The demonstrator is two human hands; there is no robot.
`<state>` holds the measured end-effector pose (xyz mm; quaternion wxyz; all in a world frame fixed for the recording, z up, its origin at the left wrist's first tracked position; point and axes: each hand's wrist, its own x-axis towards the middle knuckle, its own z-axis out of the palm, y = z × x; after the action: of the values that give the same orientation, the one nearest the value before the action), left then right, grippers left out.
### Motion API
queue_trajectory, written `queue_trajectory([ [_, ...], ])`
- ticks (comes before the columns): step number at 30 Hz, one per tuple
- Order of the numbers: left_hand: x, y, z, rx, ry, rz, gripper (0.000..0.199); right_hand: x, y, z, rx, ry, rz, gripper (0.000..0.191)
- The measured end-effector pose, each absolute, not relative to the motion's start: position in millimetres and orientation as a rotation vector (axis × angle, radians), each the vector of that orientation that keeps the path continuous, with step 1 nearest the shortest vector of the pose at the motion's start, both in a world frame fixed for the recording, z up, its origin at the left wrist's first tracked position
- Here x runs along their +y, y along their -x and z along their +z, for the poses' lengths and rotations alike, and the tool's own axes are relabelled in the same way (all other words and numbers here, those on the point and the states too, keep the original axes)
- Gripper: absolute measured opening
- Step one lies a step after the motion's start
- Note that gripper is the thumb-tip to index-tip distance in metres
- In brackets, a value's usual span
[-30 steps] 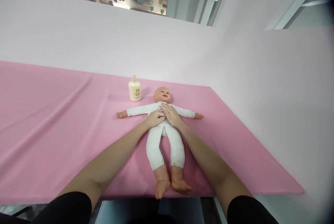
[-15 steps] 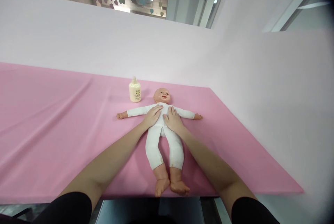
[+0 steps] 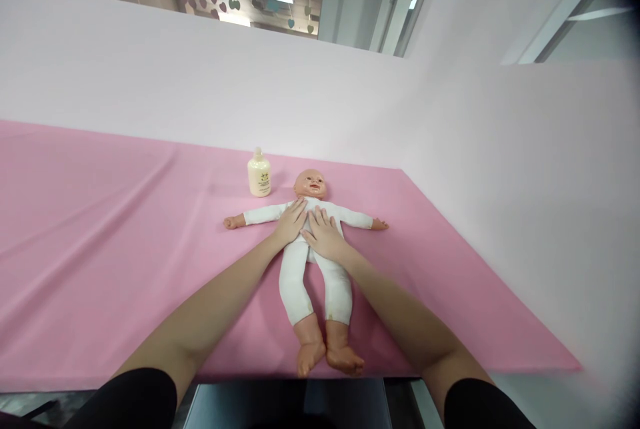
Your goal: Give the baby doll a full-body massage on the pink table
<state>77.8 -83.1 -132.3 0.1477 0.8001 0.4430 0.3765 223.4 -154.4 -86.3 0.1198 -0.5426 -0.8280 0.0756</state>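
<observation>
A baby doll [image 3: 337, 289] in a white suit lies on its back on a pink cloth [image 3: 125, 229], arms stretched out sideways and feet toward me. Flat on the left side of its torso rests my left hand [image 3: 291, 222], fingers extended toward the doll's shoulder. My right hand [image 3: 324, 234] lies on the middle and right of the torso, its fingers spread and its thumb close to my left hand. Neither hand grips anything. Part of the doll's chest and belly is hidden beneath them.
A cream-coloured bottle [image 3: 259, 177] with a pump top stands left of the doll's head. White walls [image 3: 200, 82] rise behind the cloth and on the right. The cloth's near edge lies just past the doll's feet.
My right hand has slid left across the doll's torso, nearer my left hand. My left hand has shifted slightly left. The doll and the bottle have stayed in place.
</observation>
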Motion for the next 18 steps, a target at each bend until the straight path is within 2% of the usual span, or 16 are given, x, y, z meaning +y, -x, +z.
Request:
queue_trajectory([
  [7,-80,-74,-134,1.39,-2.206,1.031,0.051,-153,-225,-85,-2.52,1.281,0.294,0.061],
  [13,-78,-73,-137,1.456,-2.188,1.009,0.051,-142,-230,-90,-2.291,0.947,0.597,0.031],
  [18,-83,-73,-131,1.531,-2.195,0.955,0.052,-142,-235,-96,-1.956,0.872,0.805,0.036],
])
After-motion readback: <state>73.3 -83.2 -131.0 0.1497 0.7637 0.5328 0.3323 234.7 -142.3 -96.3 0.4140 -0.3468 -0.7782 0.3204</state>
